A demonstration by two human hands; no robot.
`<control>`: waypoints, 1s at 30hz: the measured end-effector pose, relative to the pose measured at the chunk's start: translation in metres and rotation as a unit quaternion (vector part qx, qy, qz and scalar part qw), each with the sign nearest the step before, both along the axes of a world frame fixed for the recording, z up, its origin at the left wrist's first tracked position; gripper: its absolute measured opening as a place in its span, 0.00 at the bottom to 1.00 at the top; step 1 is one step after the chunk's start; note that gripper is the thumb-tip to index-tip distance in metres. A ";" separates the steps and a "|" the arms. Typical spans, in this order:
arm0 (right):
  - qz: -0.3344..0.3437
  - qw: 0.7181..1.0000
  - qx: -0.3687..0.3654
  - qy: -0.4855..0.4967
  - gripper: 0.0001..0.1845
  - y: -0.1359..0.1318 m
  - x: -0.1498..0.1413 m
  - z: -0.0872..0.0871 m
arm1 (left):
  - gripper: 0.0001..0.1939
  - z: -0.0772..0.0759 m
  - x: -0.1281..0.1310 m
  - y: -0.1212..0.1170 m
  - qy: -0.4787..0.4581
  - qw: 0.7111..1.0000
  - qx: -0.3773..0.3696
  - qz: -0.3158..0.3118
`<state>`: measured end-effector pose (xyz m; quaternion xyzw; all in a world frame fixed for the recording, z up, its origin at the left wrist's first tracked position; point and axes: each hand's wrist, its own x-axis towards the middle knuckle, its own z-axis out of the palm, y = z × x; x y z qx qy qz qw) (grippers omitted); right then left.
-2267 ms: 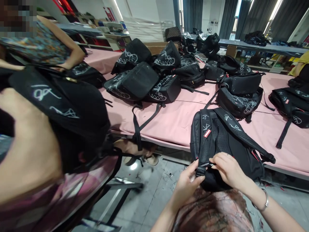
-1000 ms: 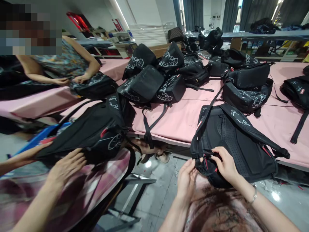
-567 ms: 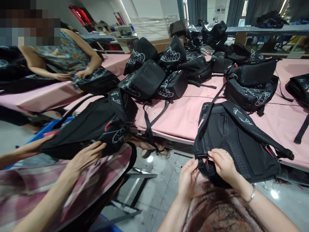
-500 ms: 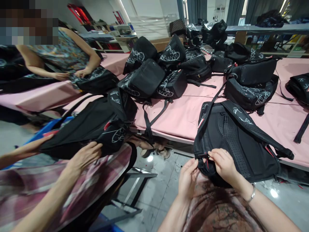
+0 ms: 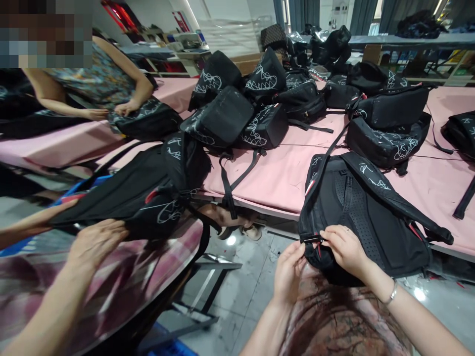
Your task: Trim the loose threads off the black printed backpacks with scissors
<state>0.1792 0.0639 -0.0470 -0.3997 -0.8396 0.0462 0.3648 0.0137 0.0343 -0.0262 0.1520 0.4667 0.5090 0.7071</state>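
Observation:
A black backpack (image 5: 371, 212) with white scribble print on its shoulder straps lies back side up, over the table's front edge and against my lap. At its lower left corner is a black strap buckle (image 5: 310, 239) with a webbing strap. My left hand (image 5: 289, 269) pinches the strap just below and left of the buckle. From the other side, my right hand (image 5: 344, 251) closes thumb and fingers on the buckle's right end. The exact grip of the fingertips is partly hidden. A shoulder strap (image 5: 322, 178) runs up from that corner across the pink table.
Several black backpacks (image 5: 222, 118) are heaped on the pink table (image 5: 260, 183). To the left, a co-worker's hands (image 5: 92, 242) hold another black backpack (image 5: 137, 188) over a plaid-covered lap. A further person (image 5: 111, 84) handles a bag beyond. A metal stool frame (image 5: 208, 277) stands on the floor.
My hands stay at the buckle with barely any movement. The co-worker's near hand has slid left along the other backpack, which has shifted slightly left and down.

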 end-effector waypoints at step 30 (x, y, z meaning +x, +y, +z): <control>-0.160 0.919 -0.268 0.241 0.16 -0.003 -0.026 -0.006 | 0.14 -0.009 0.005 -0.009 0.039 0.998 0.040 0.021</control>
